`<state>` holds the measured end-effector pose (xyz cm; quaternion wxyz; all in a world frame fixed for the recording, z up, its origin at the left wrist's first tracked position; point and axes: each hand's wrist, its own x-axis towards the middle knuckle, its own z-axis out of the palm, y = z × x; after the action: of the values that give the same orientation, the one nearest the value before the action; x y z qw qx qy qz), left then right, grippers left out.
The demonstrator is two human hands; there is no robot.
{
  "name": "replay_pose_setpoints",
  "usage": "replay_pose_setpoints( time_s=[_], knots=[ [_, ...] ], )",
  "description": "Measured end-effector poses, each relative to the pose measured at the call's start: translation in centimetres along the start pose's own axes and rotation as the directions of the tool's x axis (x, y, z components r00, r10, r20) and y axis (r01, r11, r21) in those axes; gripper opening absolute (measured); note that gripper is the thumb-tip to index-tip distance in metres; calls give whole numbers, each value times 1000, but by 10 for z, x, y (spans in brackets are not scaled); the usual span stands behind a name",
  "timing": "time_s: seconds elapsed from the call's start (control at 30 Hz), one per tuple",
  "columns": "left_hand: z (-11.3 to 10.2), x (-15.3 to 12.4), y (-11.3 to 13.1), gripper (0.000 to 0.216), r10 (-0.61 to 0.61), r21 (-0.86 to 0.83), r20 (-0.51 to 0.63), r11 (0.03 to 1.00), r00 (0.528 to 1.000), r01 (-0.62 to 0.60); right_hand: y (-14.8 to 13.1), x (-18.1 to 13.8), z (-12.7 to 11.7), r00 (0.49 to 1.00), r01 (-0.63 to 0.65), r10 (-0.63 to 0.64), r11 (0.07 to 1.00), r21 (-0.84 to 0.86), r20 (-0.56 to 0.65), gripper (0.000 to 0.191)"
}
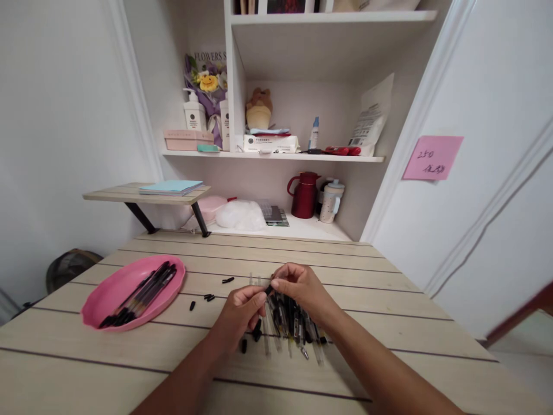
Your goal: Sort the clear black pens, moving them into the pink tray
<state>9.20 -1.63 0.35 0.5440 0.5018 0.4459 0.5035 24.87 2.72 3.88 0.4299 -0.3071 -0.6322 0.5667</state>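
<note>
My left hand [242, 311] and my right hand [305, 288] meet above the table, each with fingers pinched on a small black pen part [268, 290]. Whether it is a cap or a grip I cannot tell, since fingertips cover most of it. Just below the hands lies a loose heap of pen parts [296, 323], clear tubes and black pieces mixed. A few small black caps [209, 297] are scattered left of my left hand. Farther left, a pink oval tray [175, 294] holds several black pens [149, 294] lying side by side.
The slatted wooden table [371, 369] runs back to a white shelf unit [302, 227]. A small raised stand [129, 193] with blue paper [170, 187] is at the back left. A red jug [305, 196] and a pale cup [332, 202] stand on the lower shelf.
</note>
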Motion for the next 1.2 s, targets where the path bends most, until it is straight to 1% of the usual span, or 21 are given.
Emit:
replay_pose_setpoints(
  time_s=[0.13,0.23,0.3,0.4,0.43,0.53,0.63,0.7,0.83,1.03,1.2],
  knots=[
    [0,0,1,24,3,11,-3,1000,1000,-3,0,0,-1,997,-29,24,997,66,68,29],
    [0,0,1,24,-1,8,-11,1000,1000,1,0,0,-2,999,-13,11,999,43,49,20],
    [0,0,1,24,-8,6,-13,1000,1000,8,1,1,-3,999,-10,9,1000,23,39,24],
    [0,0,2,25,-7,-2,-1,1000,1000,7,3,1,-3,995,-23,15,997,77,96,34],
    [-1,0,1,25,-7,-6,1,1000,1000,7,4,1,-3,995,-18,8,996,91,102,33],
    [-1,0,1,25,-7,-21,-5,1000,1000,7,5,0,-2,998,4,-8,998,61,62,25],
    [-2,0,0,25,1,-26,-6,1000,1000,-1,3,-1,-2,996,-14,6,996,89,87,33],
    [-2,0,0,25,3,-16,-4,1000,1000,-3,3,-1,-2,994,-17,6,994,105,105,33],
    [-2,0,1,26,11,12,-1,1000,1000,-11,3,-2,-1,999,25,-27,999,46,42,22],
    [-2,1,1,24,21,28,1,999,1000,-21,2,-3,2,999,20,-22,997,75,28,23],
    [-2,1,1,26,75,101,-26,992,997,-72,5,-4,5,998,27,-29,999,-41,-56,22]
  ],
)
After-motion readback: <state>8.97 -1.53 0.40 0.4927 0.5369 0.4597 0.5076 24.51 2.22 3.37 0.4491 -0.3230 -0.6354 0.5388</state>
